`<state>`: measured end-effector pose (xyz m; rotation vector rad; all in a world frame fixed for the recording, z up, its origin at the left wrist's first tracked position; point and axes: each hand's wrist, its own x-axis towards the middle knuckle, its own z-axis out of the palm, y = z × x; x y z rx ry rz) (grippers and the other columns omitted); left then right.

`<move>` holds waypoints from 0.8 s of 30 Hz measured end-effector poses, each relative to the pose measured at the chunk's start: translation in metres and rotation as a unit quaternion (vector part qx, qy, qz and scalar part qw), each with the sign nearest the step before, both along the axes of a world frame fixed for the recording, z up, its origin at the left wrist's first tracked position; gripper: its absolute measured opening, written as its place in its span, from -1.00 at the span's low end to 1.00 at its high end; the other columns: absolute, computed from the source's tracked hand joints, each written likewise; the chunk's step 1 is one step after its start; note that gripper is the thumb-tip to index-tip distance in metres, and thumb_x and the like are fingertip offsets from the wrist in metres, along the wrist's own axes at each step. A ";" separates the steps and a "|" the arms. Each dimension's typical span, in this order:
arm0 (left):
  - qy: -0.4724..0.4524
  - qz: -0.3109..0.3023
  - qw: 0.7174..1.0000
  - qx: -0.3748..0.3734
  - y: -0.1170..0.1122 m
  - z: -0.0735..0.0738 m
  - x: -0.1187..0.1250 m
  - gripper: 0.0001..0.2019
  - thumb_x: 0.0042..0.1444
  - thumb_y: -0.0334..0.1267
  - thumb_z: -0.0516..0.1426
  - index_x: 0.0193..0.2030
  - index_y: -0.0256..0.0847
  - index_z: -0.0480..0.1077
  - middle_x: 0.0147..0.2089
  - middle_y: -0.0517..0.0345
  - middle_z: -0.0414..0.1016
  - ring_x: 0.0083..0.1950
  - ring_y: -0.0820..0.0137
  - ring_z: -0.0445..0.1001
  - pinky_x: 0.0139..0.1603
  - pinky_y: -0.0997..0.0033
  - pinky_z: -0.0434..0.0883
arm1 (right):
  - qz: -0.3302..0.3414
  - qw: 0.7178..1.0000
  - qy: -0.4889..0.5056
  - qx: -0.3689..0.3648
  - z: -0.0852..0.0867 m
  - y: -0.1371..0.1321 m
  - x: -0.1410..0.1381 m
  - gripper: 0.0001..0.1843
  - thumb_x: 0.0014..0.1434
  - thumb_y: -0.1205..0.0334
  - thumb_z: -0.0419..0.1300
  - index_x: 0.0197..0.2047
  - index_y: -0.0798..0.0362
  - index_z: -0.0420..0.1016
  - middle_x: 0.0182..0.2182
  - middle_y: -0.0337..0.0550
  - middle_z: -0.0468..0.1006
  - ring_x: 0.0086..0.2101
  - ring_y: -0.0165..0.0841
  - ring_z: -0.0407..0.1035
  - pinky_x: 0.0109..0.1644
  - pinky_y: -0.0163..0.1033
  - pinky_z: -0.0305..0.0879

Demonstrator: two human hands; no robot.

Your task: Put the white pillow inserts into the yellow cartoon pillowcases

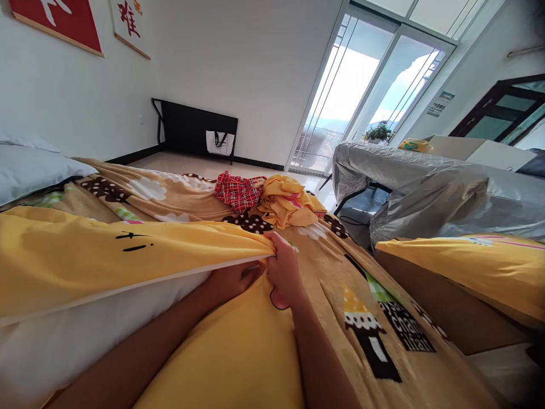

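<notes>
At the left of the frame, the yellow cover (85,255) lies over the white pillow (102,318) and stretches toward the centre, where the left hand (236,279) reaches under the cloth, its fingers too hidden to tell how they are set. Just right of it, the right hand (284,267) pinches the cover's gathered end above the patterned blanket (323,318). Should that pinch slacken, the taut fabric would probably slip and bunch, or uneven pulling might strain its edge.
</notes>
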<state>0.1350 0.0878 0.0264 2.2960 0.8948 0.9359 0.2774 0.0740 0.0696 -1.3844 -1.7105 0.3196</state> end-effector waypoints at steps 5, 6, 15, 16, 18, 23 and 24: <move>0.020 -0.002 1.000 -0.008 -0.001 0.001 -0.001 -0.69 0.24 -0.17 -0.03 -0.01 -0.10 0.48 0.11 0.14 0.48 0.13 0.22 0.40 0.23 0.20 0.27 | 0.030 0.999 0.005 -0.044 0.002 0.003 0.007 -0.64 -0.18 0.42 -0.01 -0.27 0.06 0.44 -0.41 -0.20 0.51 -0.34 -0.31 0.33 -0.27 -0.29 0.15; 0.025 0.005 1.000 -0.006 -0.001 0.001 -0.002 -0.67 0.24 -0.15 -0.02 0.03 -0.09 0.45 0.12 0.13 0.48 0.14 0.22 0.40 0.24 0.19 0.26 | 0.028 0.998 -0.015 -0.055 0.003 0.002 0.009 -0.65 -0.17 0.42 0.03 -0.26 0.06 0.44 -0.39 -0.19 0.52 -0.34 -0.31 0.33 -0.28 -0.30 0.14; 0.004 -0.032 0.999 -0.005 -0.004 0.002 -0.003 -0.71 0.24 -0.19 0.00 0.02 -0.05 0.44 0.18 0.21 0.42 0.14 0.25 0.39 0.27 0.22 0.23 | -0.039 0.989 -0.098 -0.100 0.011 -0.006 0.009 -0.92 -0.15 0.39 0.04 -0.51 0.04 0.28 -0.52 -0.21 0.39 -0.46 -0.37 0.16 -0.40 -0.31 -0.04; -0.004 -0.039 0.999 -0.001 -0.005 0.003 -0.003 -0.71 0.24 -0.20 0.01 0.04 -0.05 0.43 0.20 0.20 0.40 0.16 0.24 0.37 0.27 0.23 0.23 | -0.012 0.994 -0.073 -0.086 0.011 -0.005 0.008 -0.91 -0.17 0.39 0.03 -0.50 0.04 0.26 -0.53 -0.24 0.38 -0.46 -0.38 0.16 -0.39 -0.32 -0.02; -0.018 -0.058 0.998 -0.003 -0.006 0.005 -0.003 -0.70 0.23 -0.22 0.01 0.05 -0.07 0.42 0.19 0.17 0.41 0.17 0.25 0.36 0.24 0.26 0.25 | 0.039 0.998 -0.010 -0.058 0.010 -0.003 0.007 -0.87 -0.21 0.38 -0.01 -0.49 0.03 0.24 -0.54 -0.28 0.34 -0.46 -0.39 0.15 -0.36 -0.32 0.03; 0.000 -0.074 0.997 -0.008 -0.006 0.007 -0.003 -0.75 0.20 -0.25 0.02 -0.17 -0.15 0.53 -0.04 0.10 0.56 0.01 0.25 0.46 0.15 0.26 0.31 | 0.061 0.993 0.099 -0.030 0.006 0.000 0.002 -0.83 -0.27 0.35 -0.06 -0.49 0.00 0.20 -0.58 -0.32 0.26 -0.46 -0.38 0.14 -0.31 -0.30 0.14; 0.001 -0.077 0.997 -0.010 -0.005 0.007 -0.003 -0.75 0.19 -0.25 0.02 -0.17 -0.15 0.53 -0.05 0.09 0.56 0.00 0.25 0.46 0.14 0.26 0.31 | 0.057 0.993 0.105 -0.027 0.006 0.001 0.001 -0.83 -0.26 0.35 -0.06 -0.48 0.00 0.21 -0.58 -0.32 0.27 -0.45 -0.37 0.17 -0.30 -0.30 0.15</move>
